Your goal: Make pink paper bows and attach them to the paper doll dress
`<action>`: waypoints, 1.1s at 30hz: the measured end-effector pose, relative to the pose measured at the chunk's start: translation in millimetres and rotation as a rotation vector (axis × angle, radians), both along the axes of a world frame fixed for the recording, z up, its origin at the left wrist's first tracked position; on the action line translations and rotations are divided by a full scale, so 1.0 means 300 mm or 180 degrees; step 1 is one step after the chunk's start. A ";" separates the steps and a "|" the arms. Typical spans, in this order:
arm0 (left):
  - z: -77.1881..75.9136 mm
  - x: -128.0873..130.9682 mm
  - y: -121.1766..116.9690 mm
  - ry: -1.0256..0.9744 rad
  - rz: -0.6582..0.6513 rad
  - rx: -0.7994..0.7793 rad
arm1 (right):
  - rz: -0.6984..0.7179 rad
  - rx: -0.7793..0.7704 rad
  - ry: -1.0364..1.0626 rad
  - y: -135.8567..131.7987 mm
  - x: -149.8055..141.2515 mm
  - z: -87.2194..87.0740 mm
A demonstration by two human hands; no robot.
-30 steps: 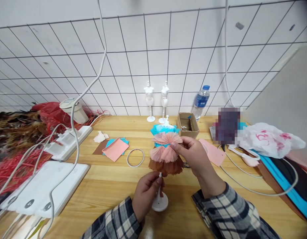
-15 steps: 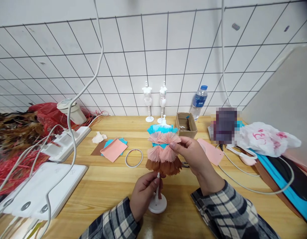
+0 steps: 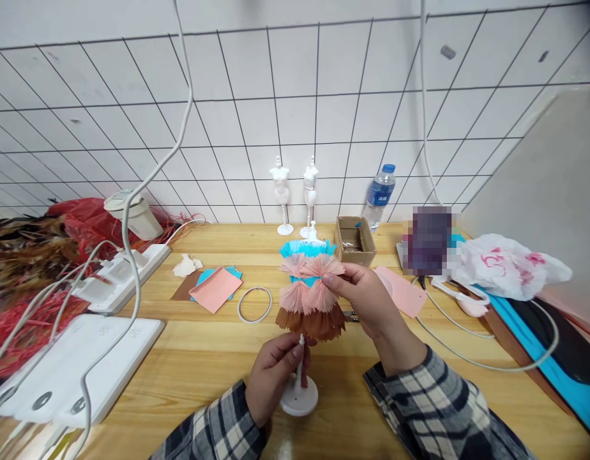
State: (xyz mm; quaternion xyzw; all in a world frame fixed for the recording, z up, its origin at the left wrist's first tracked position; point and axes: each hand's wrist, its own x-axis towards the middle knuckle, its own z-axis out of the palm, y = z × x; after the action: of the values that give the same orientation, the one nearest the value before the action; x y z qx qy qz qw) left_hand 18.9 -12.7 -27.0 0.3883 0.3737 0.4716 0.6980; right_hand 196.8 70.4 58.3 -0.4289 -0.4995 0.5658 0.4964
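A woven plaid left sleeve [image 3: 213, 425] in navy, cream and grey shows at seven o'clock; at five o'clock, the matching plaid right sleeve [image 3: 438, 402] has broad checks and a loose, dark-edged cuff [image 3: 384, 393]

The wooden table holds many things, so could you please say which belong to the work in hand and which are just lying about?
In the work:
- small dress form, held by the left hand
- ruffled dress, pinched by the right hand
- probably the coloured sheets, in matching colours

Apparently just lying about:
- water bottle
- plastic bag
- power strip
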 end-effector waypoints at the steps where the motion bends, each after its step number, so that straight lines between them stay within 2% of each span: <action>1: 0.002 0.000 -0.001 -0.0002 -0.0007 -0.0006 | 0.0022 -0.0020 0.0014 0.000 0.001 0.001; 6: 0.009 -0.003 -0.002 0.0014 -0.0026 -0.0031 | 0.0087 -0.0104 0.0076 0.004 0.006 0.004; 15: 0.010 -0.005 0.003 0.0010 0.0002 0.0074 | -0.0066 -0.0011 0.0252 -0.001 -0.009 -0.005; 21: 0.008 -0.003 0.002 0.0088 -0.0005 0.0148 | -0.0140 0.0101 0.0096 -0.006 -0.011 -0.006; 25: 0.013 -0.004 0.007 0.0111 -0.0054 0.0155 | -0.0038 0.0049 0.0239 -0.005 -0.010 -0.009; 29: 0.029 -0.012 0.011 0.0179 -0.0109 0.0239 | 0.0105 -0.0242 0.0650 -0.006 -0.014 -0.010; 33: 0.043 -0.017 0.012 0.0249 -0.0122 0.0315 | 0.0521 -0.0441 0.1054 -0.011 -0.018 -0.003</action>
State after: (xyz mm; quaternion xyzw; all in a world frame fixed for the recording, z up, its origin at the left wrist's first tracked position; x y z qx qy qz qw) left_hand 13.7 -9.2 -14.0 0.4477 0.3694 0.4605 0.6716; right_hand 191.5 67.2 57.3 -0.3210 -0.4041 0.7001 0.4934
